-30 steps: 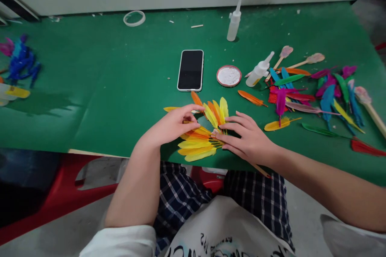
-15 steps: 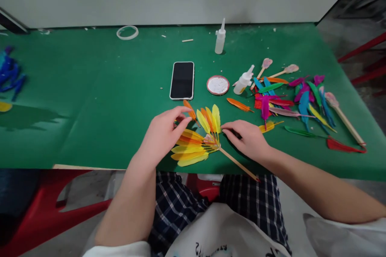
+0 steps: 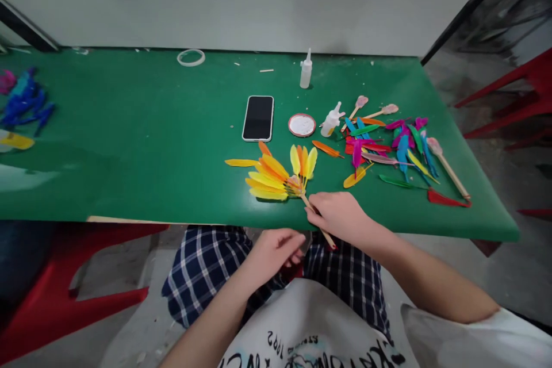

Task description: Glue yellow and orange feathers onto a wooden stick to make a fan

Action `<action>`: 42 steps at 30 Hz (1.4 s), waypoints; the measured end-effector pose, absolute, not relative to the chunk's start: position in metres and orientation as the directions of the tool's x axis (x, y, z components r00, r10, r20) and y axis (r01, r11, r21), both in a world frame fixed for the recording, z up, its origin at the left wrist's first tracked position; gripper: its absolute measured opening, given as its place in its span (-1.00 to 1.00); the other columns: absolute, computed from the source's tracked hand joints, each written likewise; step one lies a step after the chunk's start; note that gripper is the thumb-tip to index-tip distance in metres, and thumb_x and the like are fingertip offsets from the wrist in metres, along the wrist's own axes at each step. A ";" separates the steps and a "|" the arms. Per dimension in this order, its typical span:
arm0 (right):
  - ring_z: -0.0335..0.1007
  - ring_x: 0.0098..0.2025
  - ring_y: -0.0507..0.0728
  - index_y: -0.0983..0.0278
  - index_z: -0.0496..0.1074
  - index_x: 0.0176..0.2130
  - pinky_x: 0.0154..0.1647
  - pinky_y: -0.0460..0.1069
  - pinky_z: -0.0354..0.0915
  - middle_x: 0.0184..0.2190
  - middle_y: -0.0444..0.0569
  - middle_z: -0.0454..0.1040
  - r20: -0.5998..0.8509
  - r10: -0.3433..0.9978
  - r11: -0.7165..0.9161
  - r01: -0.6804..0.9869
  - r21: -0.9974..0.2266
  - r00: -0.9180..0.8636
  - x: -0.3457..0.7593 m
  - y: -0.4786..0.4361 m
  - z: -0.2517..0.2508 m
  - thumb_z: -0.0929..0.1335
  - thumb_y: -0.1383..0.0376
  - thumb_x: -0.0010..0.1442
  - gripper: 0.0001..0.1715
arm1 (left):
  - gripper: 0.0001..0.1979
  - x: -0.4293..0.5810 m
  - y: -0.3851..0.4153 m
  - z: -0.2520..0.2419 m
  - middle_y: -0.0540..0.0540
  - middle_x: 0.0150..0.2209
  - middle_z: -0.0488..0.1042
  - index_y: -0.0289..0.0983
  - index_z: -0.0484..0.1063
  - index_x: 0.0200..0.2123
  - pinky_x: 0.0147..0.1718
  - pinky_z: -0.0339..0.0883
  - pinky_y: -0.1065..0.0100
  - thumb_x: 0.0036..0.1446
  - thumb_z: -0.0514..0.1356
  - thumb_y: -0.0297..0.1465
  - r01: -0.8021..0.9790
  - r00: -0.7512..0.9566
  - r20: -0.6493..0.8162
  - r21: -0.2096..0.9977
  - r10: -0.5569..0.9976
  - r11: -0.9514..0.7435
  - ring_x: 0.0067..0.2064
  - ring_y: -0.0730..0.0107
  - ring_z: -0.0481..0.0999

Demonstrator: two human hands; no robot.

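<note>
A feather fan lies near the table's front edge, its yellow and orange feathers (image 3: pixel 269 175) spread around the top of a thin wooden stick (image 3: pixel 328 240). My right hand (image 3: pixel 340 214) is closed around that stick, below the feathers. Just off the table edge, over my lap, my left hand (image 3: pixel 276 252) has its fingers curled in. Whether anything is inside them is hidden. One loose yellow-orange feather (image 3: pixel 240 163) lies left of the fan, and an orange feather (image 3: pixel 326 148) to its right.
Behind the fan are a phone (image 3: pixel 259 118), a small dish of white stuff (image 3: pixel 301 125) and two nozzle bottles, one standing (image 3: pixel 306 73), one tilted (image 3: pixel 331 122). Colourful feathers (image 3: pixel 403 146) and wooden sticks (image 3: pixel 451 169) lie right. Blue feathers (image 3: pixel 26 103) lie far left.
My left hand has left the orange feather and drawn back below the table edge. My right hand has moved down onto the stick. The fan has turned somewhat, and the view has shifted.
</note>
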State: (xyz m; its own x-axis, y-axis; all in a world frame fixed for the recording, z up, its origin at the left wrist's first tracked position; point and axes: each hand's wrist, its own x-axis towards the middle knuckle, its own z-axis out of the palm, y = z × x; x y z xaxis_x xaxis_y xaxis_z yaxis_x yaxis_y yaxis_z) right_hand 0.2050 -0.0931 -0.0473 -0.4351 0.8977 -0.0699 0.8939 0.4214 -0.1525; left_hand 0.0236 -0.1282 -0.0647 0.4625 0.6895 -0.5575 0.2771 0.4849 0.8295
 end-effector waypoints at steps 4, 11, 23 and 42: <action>0.29 -0.55 -0.01 0.27 0.30 -0.54 -0.55 -0.06 -0.10 -0.61 -0.14 0.38 0.199 0.914 0.386 0.909 -0.160 -0.353 0.191 -0.105 -0.045 0.21 0.26 0.13 -0.75 | -0.67 0.041 -0.123 -0.063 -0.08 -0.45 0.52 -0.33 0.41 -0.25 -0.47 0.37 0.42 -0.01 0.18 -0.21 -0.113 0.165 -0.473 0.862 0.865 0.493 -0.41 0.41 0.51; 0.30 -0.50 -0.02 0.28 0.32 -0.51 -0.52 -0.12 0.09 -0.56 -0.12 0.40 0.357 0.921 0.352 0.728 -0.588 -0.157 0.178 -0.138 -0.040 0.26 0.25 0.11 -0.79 | -0.79 0.066 -0.119 -0.036 -0.11 -0.42 0.55 -0.38 0.50 -0.42 -0.30 0.37 0.42 -0.09 0.27 -0.32 -0.387 -0.006 -0.304 0.879 0.953 0.279 -0.38 0.45 0.51; 0.33 -0.57 -0.06 0.30 0.37 -0.39 -0.63 -0.15 0.27 -0.50 -0.17 0.43 -0.124 0.969 -0.046 -0.337 -0.940 0.215 0.177 -0.141 -0.034 0.43 0.21 -0.12 -0.72 | -0.87 0.075 -0.153 -0.033 0.02 -0.53 0.48 -0.31 0.49 -0.44 -0.61 0.20 0.59 -0.10 0.28 -0.37 -0.396 0.037 -0.271 0.880 0.962 0.263 -0.57 0.65 0.33; 0.32 -0.51 -0.05 0.28 0.37 -0.41 -0.51 -0.13 0.31 -0.49 -0.16 0.44 -0.103 0.969 -0.041 -0.268 -0.963 0.224 0.168 -0.145 -0.031 0.39 0.20 -0.06 -0.79 | -0.83 0.074 -0.156 -0.027 -0.03 -0.50 0.50 -0.36 0.47 -0.38 -0.60 0.32 0.56 -0.11 0.28 -0.40 -0.428 0.047 -0.271 0.864 0.961 0.265 -0.56 0.58 0.43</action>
